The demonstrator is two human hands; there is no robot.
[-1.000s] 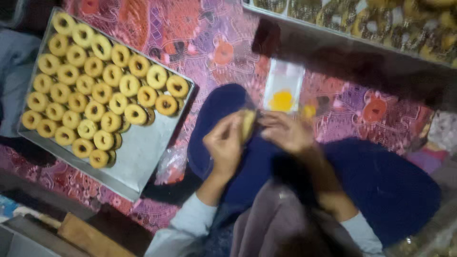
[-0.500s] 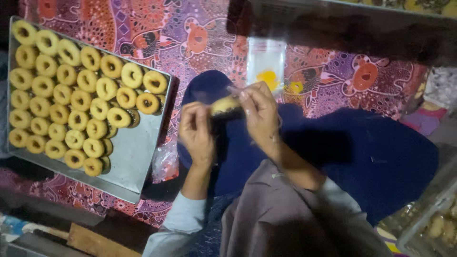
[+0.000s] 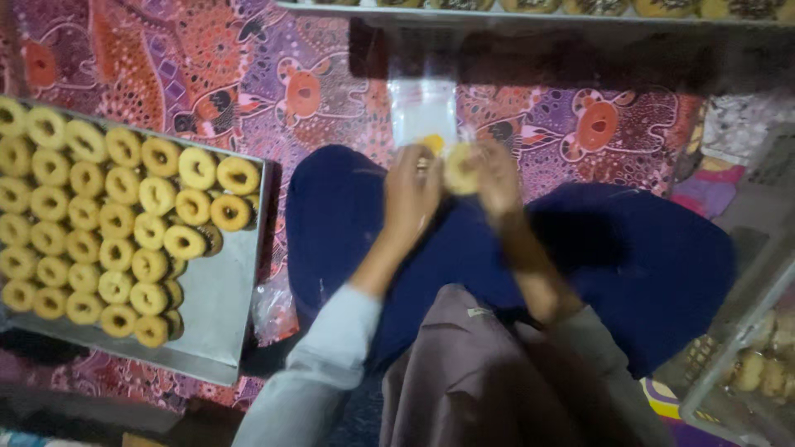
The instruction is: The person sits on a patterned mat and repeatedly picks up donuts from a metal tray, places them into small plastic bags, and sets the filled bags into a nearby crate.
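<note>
**Both hands on one ring cookie**

The left hand [image 3: 411, 192] and right hand [image 3: 497, 178] both close their fingers on a pale ring cookie [image 3: 460, 170], above the lap. A tray of cookies [image 3: 219, 310] lies at nine o'clock.

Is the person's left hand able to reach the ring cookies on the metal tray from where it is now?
Probably yes. The left hand is busy at a round cookie with the right hand, but the metal tray of ring cookies lies open on that side, with nothing between.
</note>
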